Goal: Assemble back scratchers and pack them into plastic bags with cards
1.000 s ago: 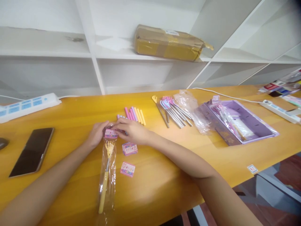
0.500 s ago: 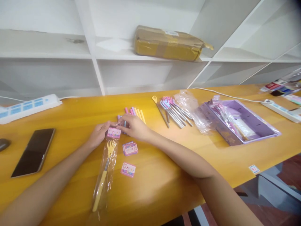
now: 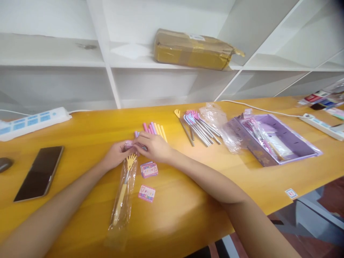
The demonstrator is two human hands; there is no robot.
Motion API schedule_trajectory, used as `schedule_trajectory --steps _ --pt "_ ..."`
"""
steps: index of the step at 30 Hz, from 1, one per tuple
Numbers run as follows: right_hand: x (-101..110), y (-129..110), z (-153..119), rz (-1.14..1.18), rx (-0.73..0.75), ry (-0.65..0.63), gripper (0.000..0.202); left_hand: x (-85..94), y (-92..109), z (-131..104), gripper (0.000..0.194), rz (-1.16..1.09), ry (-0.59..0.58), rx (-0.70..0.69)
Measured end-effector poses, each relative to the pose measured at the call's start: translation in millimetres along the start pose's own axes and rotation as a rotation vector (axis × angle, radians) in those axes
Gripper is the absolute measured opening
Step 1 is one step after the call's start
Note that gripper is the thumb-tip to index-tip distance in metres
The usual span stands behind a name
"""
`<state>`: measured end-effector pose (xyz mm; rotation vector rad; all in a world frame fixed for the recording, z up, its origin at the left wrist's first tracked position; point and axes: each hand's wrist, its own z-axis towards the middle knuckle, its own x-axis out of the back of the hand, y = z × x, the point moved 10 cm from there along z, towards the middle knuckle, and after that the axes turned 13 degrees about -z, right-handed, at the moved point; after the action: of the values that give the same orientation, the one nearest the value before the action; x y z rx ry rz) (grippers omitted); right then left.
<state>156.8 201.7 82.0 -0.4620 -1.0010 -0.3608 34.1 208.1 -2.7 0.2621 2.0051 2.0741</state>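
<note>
My left hand [image 3: 116, 154] and my right hand [image 3: 154, 146] meet at the top of a clear plastic bag [image 3: 131, 190], both with fingers closed on it. A pink printed card [image 3: 129, 144] shows between the fingers, partly covered by them. Inside the bag lies a yellow hand-shaped stick [image 3: 122, 197] with a metal shaft and a yellow handle. To the right of the bag are a small stack of printed cards [image 3: 149, 170] and a separate card [image 3: 146, 193]. Beyond my right hand, pink, purple and yellow tubes [image 3: 160, 132] lie side by side, partly hidden.
Metal sticks with coloured hand-shaped ends [image 3: 200, 129] lie beside crumpled plastic [image 3: 221, 125]. A purple box [image 3: 301, 143] holds packed items at the right. At the left are a phone [image 3: 39, 173] and a power strip [image 3: 34, 123]. A taped parcel [image 3: 192, 50] rests on the shelf.
The bag and yellow stick have shifted up and slightly right. My left fingers have moved over the card, covering more of it, and my right hand has come slightly lower.
</note>
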Motion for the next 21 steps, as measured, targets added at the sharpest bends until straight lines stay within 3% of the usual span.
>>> schedule_trajectory --steps 13,18,21 --pt "-10 -10 -5 -0.319 0.23 0.039 0.031 -2.0 1 0 0.039 -0.055 -0.005 0.001" --pt "-9 -13 -6 -0.288 0.278 0.074 0.031 -2.1 2 -1 0.038 -0.061 -0.008 0.004" --pt "1 -8 -7 -0.129 0.185 0.179 0.025 -0.8 1 -1 0.038 -0.051 -0.007 0.003"
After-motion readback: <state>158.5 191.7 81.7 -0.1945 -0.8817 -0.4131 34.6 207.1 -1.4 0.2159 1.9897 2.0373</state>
